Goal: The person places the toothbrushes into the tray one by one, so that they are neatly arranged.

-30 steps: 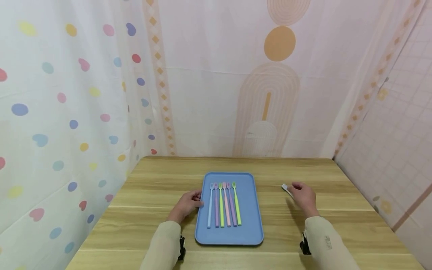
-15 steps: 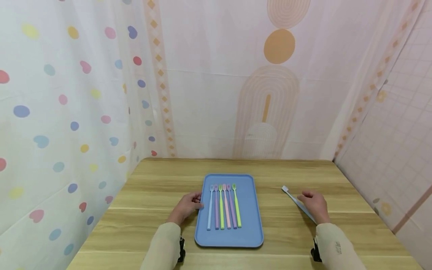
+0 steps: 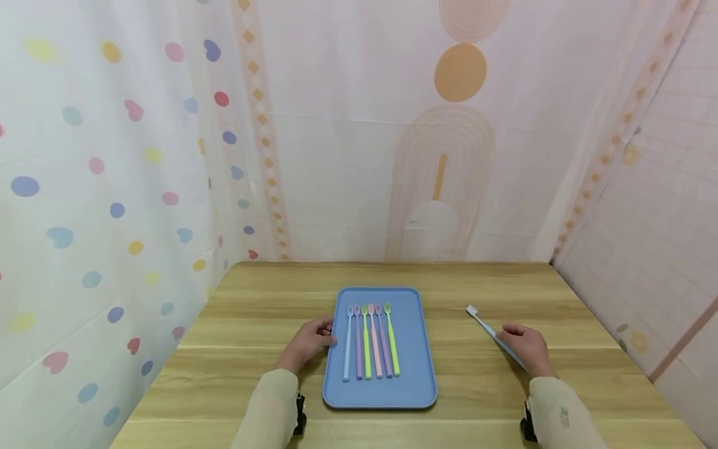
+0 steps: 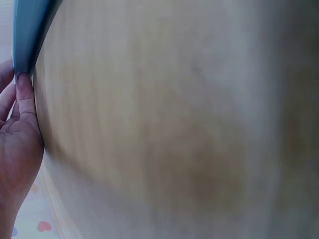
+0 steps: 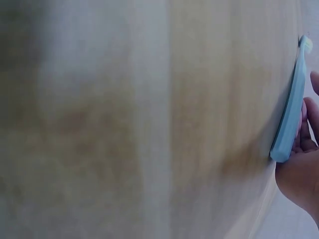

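In the head view my left hand [image 3: 307, 342] holds the left rim of a blue rectangular tray [image 3: 381, 395], its thumb at the edge. Close up in the left wrist view, the thumb [image 4: 26, 97] meets the tray's side [image 4: 31, 32]. Several toothbrushes lie side by side in the tray: light blue [image 3: 347, 349], purple, green and pink ones, heads toward the far side. Right of the tray a light blue toothbrush [image 3: 483, 325] lies slanted on the table. My right hand [image 3: 527, 349] is beside its handle, fingers loosely bent; the handle [image 5: 290, 117] rests along the palm side without a visible grip.
A wood-grain table [image 3: 269, 293] carries everything. Behind it hangs a patterned curtain [image 3: 336, 187], with a dotted curtain [image 3: 140, 218] at the left and a checked one [image 3: 667, 249] at the right.
My right hand has drawn back to the right along the toothbrush, uncovering its head and upper handle. My left hand and the tray have stayed in place.
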Action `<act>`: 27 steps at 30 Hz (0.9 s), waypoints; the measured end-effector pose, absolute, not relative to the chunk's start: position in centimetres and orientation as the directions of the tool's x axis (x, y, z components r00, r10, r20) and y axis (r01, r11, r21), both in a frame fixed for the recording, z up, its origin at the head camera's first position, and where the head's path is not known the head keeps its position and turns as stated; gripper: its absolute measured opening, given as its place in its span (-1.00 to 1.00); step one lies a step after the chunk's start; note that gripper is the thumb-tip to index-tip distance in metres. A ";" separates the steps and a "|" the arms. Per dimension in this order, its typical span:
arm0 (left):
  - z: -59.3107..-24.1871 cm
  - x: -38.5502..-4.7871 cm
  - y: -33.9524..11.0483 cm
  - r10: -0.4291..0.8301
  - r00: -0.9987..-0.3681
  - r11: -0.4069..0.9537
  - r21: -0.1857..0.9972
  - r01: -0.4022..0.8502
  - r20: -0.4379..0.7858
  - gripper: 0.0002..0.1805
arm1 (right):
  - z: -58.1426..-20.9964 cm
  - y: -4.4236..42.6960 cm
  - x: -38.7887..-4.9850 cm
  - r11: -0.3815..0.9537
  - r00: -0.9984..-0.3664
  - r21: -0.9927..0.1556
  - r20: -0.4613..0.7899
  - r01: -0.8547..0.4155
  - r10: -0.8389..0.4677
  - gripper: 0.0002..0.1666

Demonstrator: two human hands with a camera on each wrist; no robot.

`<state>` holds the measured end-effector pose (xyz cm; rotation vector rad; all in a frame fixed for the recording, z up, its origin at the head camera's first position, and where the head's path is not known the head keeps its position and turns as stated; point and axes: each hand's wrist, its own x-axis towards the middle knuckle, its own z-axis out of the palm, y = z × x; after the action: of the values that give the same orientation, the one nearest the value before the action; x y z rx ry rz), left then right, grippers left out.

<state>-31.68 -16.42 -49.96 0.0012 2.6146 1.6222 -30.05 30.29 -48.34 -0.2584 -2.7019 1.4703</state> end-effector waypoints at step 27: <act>-49.9 -31.3 -16.4 0.047 -0.998 0.423 0.906 -0.017 -0.041 -0.42 | -48.1 29.3 -30.3 0.705 -0.990 -0.706 0.036 0.073 0.138 -0.65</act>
<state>-31.33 -16.35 -49.91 0.0279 2.5986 1.6562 -30.25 29.32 -48.11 -0.1742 -2.8211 1.1623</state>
